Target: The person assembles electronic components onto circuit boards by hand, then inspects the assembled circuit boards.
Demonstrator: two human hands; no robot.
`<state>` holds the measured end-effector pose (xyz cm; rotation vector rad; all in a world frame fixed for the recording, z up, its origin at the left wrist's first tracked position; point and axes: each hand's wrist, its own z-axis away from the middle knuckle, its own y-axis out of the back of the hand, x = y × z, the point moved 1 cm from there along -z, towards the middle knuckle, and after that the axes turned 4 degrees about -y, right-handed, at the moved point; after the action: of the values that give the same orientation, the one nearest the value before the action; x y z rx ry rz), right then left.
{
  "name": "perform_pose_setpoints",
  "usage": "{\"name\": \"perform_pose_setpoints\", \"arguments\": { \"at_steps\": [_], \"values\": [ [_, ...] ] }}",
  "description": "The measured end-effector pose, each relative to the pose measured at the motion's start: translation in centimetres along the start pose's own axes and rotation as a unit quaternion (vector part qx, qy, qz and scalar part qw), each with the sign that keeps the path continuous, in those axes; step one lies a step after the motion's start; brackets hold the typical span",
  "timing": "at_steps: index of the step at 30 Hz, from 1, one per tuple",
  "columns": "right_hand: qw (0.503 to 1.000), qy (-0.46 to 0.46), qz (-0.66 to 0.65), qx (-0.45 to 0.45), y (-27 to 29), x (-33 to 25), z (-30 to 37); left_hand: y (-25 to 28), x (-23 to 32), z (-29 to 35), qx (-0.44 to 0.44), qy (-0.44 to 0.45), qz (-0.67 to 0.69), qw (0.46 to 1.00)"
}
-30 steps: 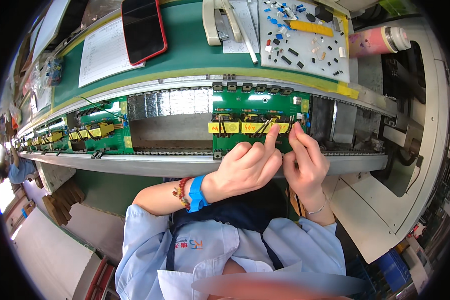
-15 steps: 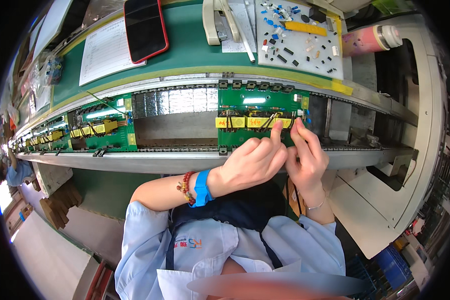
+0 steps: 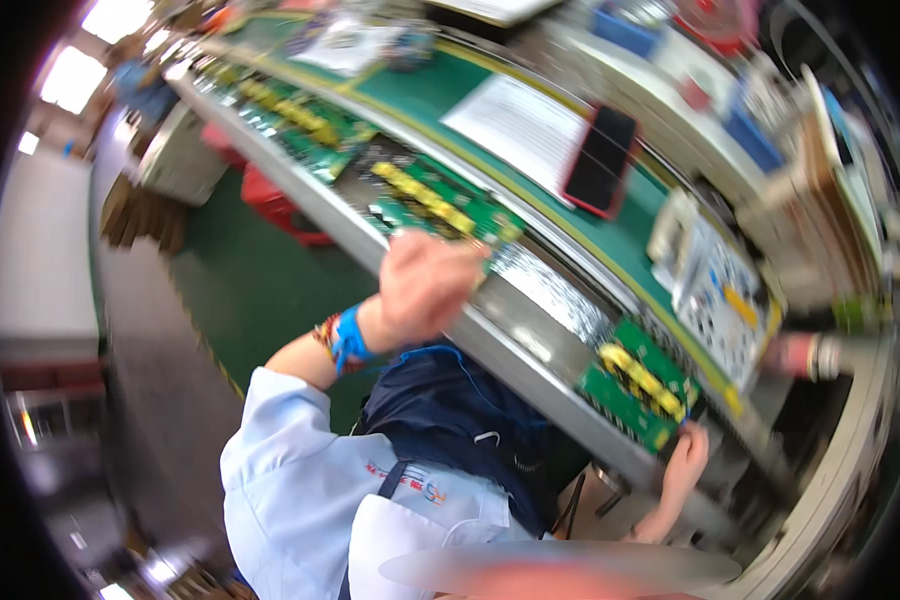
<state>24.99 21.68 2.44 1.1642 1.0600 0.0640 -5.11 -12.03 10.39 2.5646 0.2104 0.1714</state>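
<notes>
My left hand (image 3: 425,285), blurred by motion, is curled at the near right corner of a green circuit board (image 3: 505,222), apparently gripping its edge. This board carries a row of yellow-wrapped transformers (image 3: 425,198). Farther right on the same rail line lies another green circuit board (image 3: 610,395), also with yellow transformers (image 3: 642,382) and dark leads along its middle. My right hand (image 3: 685,465) is at that board's right end, fingertips against or right beside its edge; blur hides whether they grip anything.
The metal conveyor rail (image 3: 530,385) runs diagonally, with more boards (image 3: 290,115) at far left. Beyond it, a green bench strip holds a paper sheet (image 3: 520,125), a phone (image 3: 602,160), a stapler (image 3: 673,225) and a tray of small components (image 3: 720,310). A pink bottle (image 3: 805,355) stands right.
The view has swung left. My left hand has left the right-hand board and reached to the board on the left. My right hand stays by the right-hand board's end.
</notes>
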Motion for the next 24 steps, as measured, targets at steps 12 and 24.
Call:
{"name": "perform_pose_setpoints", "arguments": {
  "at_steps": [12,24],
  "values": [
    [0.992,-0.022,0.12,-0.016,-1.3,-3.7,-0.8,21.7,-26.6,6.1,0.289,0.395,-0.138,0.861],
    [0.954,0.264,0.142,-0.025,0.4,-27.5,-10.1,26.7,-39.1,10.7,0.19,0.424,-0.342,0.817]
  ]
}}
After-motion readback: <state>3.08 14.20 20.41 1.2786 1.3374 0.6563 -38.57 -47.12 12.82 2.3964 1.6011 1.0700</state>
